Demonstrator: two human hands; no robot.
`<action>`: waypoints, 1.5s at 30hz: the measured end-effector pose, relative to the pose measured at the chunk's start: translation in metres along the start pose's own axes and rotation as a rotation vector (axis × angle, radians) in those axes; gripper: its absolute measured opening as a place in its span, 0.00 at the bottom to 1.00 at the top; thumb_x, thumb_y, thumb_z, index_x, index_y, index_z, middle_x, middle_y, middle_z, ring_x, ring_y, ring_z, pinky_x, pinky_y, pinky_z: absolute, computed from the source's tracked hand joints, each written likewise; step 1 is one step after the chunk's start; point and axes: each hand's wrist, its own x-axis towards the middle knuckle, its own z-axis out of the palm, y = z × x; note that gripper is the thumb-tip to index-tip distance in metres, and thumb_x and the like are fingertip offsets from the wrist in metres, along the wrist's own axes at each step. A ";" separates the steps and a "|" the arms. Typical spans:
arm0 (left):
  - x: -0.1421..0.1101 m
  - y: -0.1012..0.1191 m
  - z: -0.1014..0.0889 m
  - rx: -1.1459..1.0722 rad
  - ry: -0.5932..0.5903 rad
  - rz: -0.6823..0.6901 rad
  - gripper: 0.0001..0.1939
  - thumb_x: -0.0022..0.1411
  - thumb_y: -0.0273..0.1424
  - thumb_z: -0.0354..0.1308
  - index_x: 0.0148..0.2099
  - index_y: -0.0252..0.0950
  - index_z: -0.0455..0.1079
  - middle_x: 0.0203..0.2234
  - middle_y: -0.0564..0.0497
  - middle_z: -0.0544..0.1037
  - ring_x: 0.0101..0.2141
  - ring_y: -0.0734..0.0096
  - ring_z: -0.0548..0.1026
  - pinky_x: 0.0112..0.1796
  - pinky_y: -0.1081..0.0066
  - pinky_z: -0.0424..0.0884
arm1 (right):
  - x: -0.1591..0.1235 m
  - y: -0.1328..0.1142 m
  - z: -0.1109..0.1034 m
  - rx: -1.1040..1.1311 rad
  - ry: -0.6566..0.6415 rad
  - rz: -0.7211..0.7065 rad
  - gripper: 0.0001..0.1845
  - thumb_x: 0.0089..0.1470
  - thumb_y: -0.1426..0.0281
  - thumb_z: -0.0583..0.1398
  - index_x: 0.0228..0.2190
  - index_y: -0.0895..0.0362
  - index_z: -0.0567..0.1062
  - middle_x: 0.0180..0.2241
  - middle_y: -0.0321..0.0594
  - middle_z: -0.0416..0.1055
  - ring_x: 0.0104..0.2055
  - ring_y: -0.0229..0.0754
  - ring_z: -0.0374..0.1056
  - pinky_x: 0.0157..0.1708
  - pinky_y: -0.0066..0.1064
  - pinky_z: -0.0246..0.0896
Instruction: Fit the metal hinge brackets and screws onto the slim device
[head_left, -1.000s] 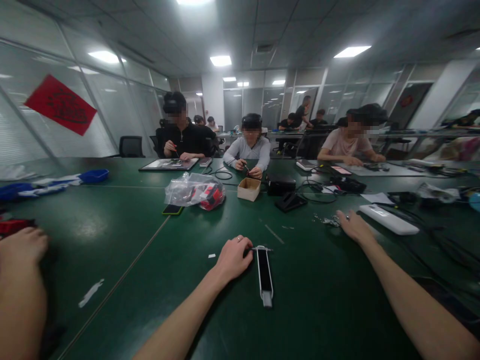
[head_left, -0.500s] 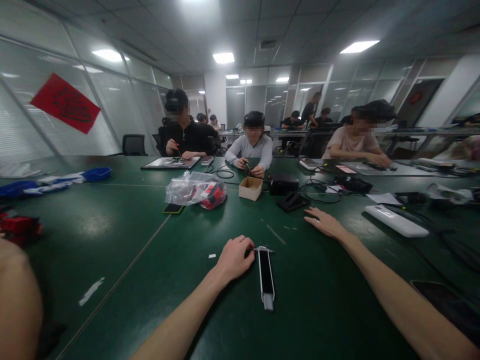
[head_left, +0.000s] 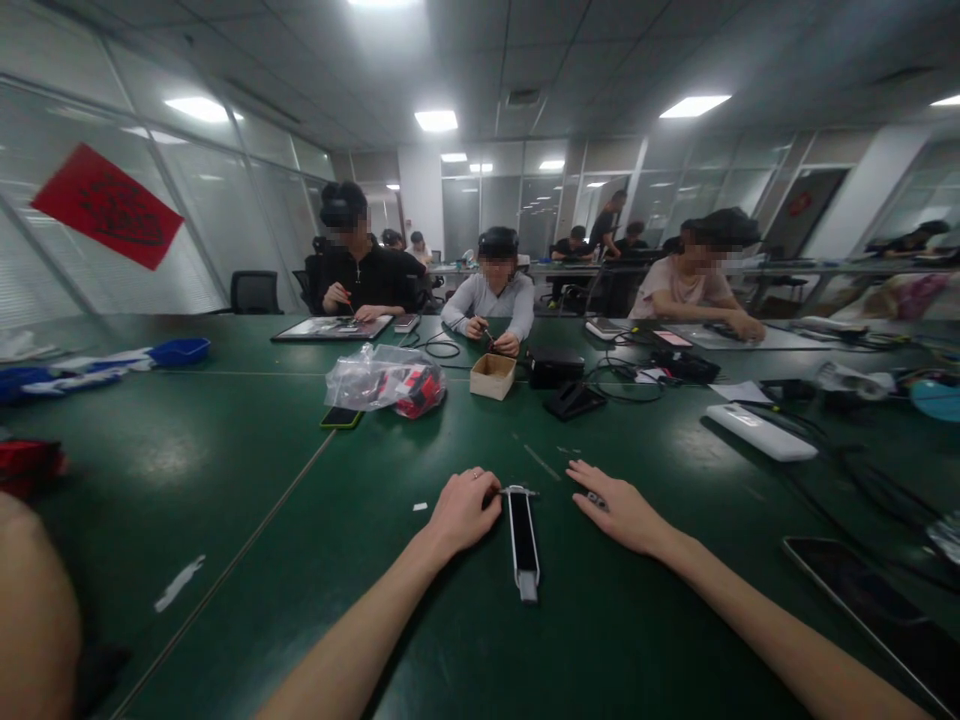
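Note:
A long, narrow black and white device (head_left: 522,540) lies on the green table (head_left: 300,500) in front of me. My left hand (head_left: 461,512) rests just left of its far end, fingers curled and gripping that end. My right hand (head_left: 616,512) lies palm down a little to the right of the device, apart from it, with the fingers stretched out towards it. A small dark thing shows on its fingers; I cannot tell if it is a ring or a loose part.
A clear plastic bag with red items (head_left: 386,380), a phone (head_left: 341,417), a small cardboard box (head_left: 493,376), black gear with cables (head_left: 574,385) and a white bar (head_left: 759,432) lie beyond. A dark tablet (head_left: 862,590) is at right. Three people work across the table. Someone's arm (head_left: 34,610) is at left.
My right hand has drawn back from the small parts at the far right and come in beside the device. The left hand and the device have stayed put.

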 end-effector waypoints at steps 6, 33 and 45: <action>-0.001 0.002 -0.002 0.004 -0.011 -0.002 0.07 0.61 0.30 0.50 0.38 0.37 0.68 0.33 0.51 0.73 0.35 0.69 0.70 0.36 0.70 0.63 | -0.008 -0.014 -0.024 -0.034 -0.066 0.016 0.27 0.54 0.56 0.53 0.51 0.57 0.70 0.57 0.44 0.61 0.59 0.48 0.56 0.58 0.43 0.50; 0.000 0.003 0.000 0.028 -0.017 0.023 0.06 0.60 0.28 0.50 0.39 0.37 0.67 0.34 0.51 0.72 0.35 0.69 0.70 0.35 0.70 0.63 | -0.028 -0.012 -0.060 0.030 -0.264 0.062 0.13 0.49 0.60 0.56 0.37 0.53 0.68 0.43 0.41 0.64 0.42 0.45 0.64 0.39 0.36 0.62; 0.001 0.005 -0.002 0.023 -0.030 0.019 0.07 0.60 0.29 0.50 0.40 0.37 0.68 0.35 0.50 0.72 0.36 0.68 0.70 0.37 0.69 0.64 | -0.027 0.019 -0.065 -0.103 -0.196 0.104 0.15 0.47 0.62 0.56 0.38 0.53 0.69 0.40 0.42 0.69 0.40 0.45 0.66 0.38 0.35 0.61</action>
